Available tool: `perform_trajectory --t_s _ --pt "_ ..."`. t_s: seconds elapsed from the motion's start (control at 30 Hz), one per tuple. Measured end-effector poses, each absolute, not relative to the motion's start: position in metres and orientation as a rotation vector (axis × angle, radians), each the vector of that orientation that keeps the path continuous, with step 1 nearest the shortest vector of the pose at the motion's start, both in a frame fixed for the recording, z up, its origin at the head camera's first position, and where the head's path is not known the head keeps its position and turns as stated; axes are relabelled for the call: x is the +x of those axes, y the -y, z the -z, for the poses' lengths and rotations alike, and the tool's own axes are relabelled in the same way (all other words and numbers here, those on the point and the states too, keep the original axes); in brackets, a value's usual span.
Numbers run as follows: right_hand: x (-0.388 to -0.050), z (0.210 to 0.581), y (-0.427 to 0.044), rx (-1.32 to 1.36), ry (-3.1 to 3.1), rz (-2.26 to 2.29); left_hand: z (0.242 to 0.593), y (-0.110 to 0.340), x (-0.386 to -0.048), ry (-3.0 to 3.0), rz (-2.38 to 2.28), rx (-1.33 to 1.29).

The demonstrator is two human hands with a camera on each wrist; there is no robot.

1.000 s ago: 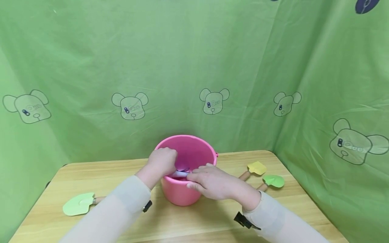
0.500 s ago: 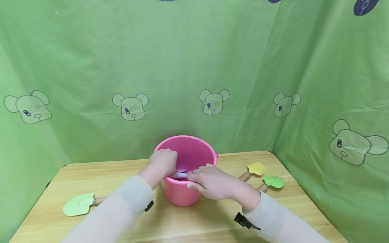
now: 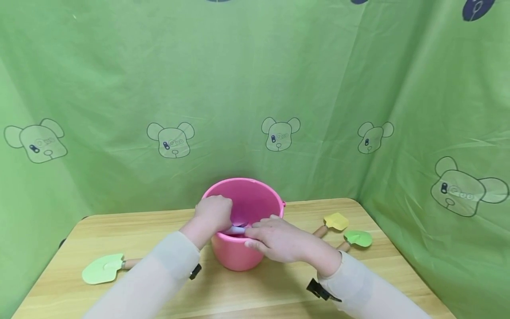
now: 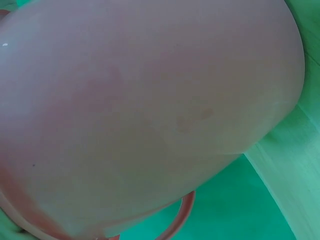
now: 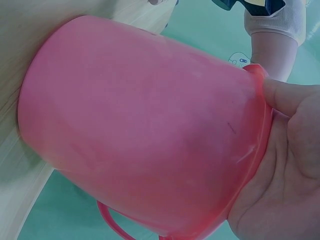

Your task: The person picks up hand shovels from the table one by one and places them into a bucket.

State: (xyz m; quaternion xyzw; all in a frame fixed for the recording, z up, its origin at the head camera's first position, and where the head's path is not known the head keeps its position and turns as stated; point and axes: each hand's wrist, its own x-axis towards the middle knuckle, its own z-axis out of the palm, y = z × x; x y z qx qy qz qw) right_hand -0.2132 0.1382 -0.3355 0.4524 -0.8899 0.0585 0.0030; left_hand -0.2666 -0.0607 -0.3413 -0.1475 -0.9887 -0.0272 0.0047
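A pink bucket (image 3: 239, 257) stands on the table, and its outer wall (image 4: 150, 100) fills most of the left wrist view. My left hand (image 3: 214, 215) bends over the left of the rim with fingers curled down inside, fingertips hidden. From under it a pale purple object (image 3: 236, 230) runs across to my right fingertips; its grip is partly hidden. My right hand (image 3: 279, 239) grips the near right rim, fingers inside. In the right wrist view my right hand (image 5: 290, 160) has its thumb on the outside of the bucket (image 5: 140, 120).
On the wooden table (image 3: 239, 297), a light green trowel (image 3: 103, 269) lies at the left. A yellow trowel (image 3: 336, 221) and a green trowel (image 3: 358, 238) lie right of the bucket. Green cloth (image 3: 231, 88) with bear outlines hangs behind and at both sides.
My left forearm has shifted slightly to the right since the earliest frame. My right hand, the bucket and the trowels show no clear movement.
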Motion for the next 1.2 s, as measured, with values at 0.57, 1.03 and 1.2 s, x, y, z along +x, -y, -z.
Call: perform_trajectory --t_s 0.57,1.03,1.2 --pt "-0.215 0.338 -0.140 1.420 2.789 -0.188 0.346 0.069 -0.265 2.834 0.449 -0.486" --pt "-0.215 0.336 -0.139 1.428 2.784 -0.180 0.341 0.081 -0.242 2.626 0.640 -0.463" --pt "-0.214 0.337 -0.138 1.422 2.789 -0.176 0.344 0.088 -0.236 2.593 0.665 -0.464"
